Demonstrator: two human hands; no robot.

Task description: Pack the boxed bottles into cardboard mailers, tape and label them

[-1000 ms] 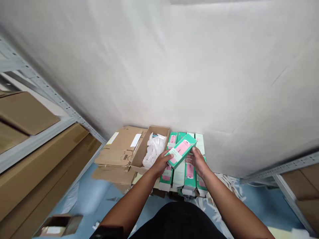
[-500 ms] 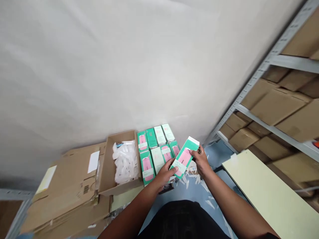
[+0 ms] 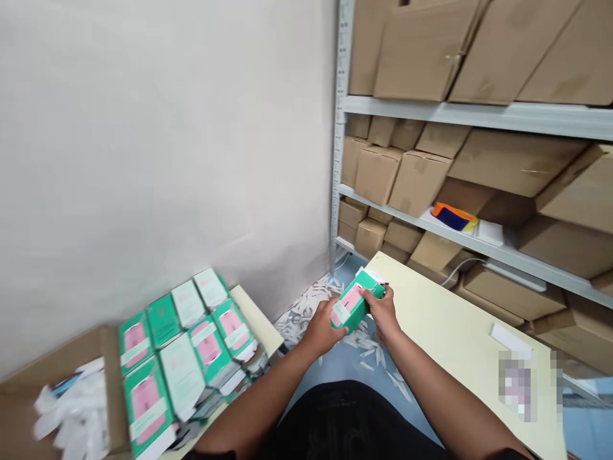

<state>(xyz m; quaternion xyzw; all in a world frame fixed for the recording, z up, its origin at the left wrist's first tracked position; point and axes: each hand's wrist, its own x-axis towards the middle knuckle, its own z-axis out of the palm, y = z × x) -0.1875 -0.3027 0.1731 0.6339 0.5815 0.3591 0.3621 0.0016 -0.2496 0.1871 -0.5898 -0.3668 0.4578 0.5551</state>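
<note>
Both my hands hold one green box with a pink picture out in front of me, above the blue floor. My left hand grips its near left end, and my right hand grips its far right end by the white flap. At the lower left, several more green and pink boxes lie in rows on a low surface. Left of them is an open cardboard box with clear plastic bags inside.
A pale yellow table stands just right of my hands. Behind it a grey metal shelf rack is stacked with brown cartons. White paper strips litter the floor by the white wall.
My view has swung to the right, so the rows of boxes slid to the lower left and the shelf rack came into view. Both hands carried the green box rightward, towards the table.
</note>
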